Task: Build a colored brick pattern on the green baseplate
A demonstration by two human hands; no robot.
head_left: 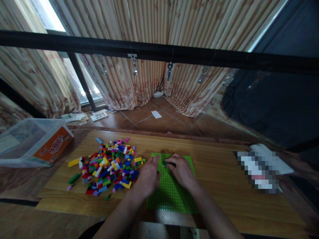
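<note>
A bright green studded baseplate [171, 196] lies on the wooden table under both hands. My right hand [181, 170] is over its upper part, with thumb and fingers pinched on a small dark green brick [164, 163] at the plate's surface. Whether the brick is pressed onto the studs I cannot tell. My left hand [149, 176] rests along the plate's left edge, fingers stretched forward, and I see nothing in it. Just left of that hand spreads a loose pile of coloured building bricks [109, 166].
At the far left stands a clear plastic box [27, 139] with an orange label. A blurred-out item [259, 172] lies at the table's right, beside a white sheet [271, 157]. A dark horizontal bar [154, 49] crosses in front of the curtains [147, 20].
</note>
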